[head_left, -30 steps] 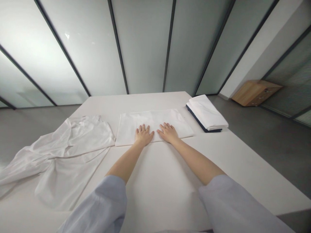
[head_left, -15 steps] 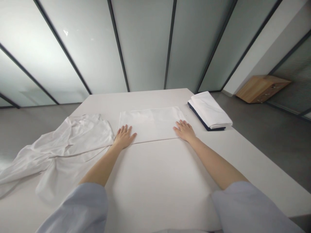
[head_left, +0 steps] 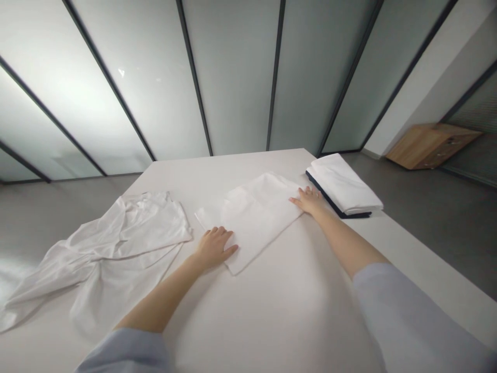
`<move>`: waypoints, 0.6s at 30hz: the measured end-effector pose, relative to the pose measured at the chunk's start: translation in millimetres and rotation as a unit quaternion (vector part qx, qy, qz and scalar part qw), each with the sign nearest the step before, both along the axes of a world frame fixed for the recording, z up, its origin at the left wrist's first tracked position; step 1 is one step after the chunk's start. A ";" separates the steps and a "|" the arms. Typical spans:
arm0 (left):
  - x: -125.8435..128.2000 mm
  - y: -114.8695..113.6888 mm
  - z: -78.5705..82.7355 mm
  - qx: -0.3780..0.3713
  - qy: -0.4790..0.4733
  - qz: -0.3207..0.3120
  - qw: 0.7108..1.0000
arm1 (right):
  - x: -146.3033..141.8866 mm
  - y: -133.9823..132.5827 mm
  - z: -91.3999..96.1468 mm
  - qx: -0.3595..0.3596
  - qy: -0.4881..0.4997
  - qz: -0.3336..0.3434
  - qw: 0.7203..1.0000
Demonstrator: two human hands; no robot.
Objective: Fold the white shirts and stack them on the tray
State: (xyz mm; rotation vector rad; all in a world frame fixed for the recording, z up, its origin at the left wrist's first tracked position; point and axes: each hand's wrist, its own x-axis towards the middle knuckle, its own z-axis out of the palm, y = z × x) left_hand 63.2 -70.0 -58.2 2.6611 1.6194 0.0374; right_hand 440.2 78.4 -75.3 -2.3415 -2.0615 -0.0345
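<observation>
Folded white cloth is lying skewed, diagonal, on the far middle of the white table. Left hand is pressing flat on its near-left corner and right hand on its far-right corner, both palms open, gripping nothing. My read: it's being pivoted flat on the tabletop. Turning it is calling for even palm pressure so the layers aren't shearing. Folded stack is sitting just beside the right corner, with the crumpled shirt lying near on the left. Near side is offering open room.
</observation>
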 end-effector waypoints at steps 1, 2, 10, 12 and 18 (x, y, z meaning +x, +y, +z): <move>4.2 0.3 3.3 -0.007 -0.010 -0.013 1.000 | -8.6 0.3 3.8 0.017 -0.004 0.001 1.000; 8.9 2.2 5.5 -0.008 -0.021 -0.025 0.999 | -20.8 -1.9 7.5 0.035 -0.007 0.013 0.999; 39.0 42.3 -11.0 0.002 -0.022 0.000 1.000 | -143.5 -72.5 3.1 -0.062 0.073 0.148 0.984; 40.8 46.1 -16.2 -0.025 -0.013 0.023 0.999 | -150.4 -80.7 -3.0 -0.069 0.069 0.169 0.981; 55.3 25.2 -22.9 -0.015 0.008 0.084 0.996 | -131.4 -55.3 -7.8 -0.005 0.058 0.282 0.958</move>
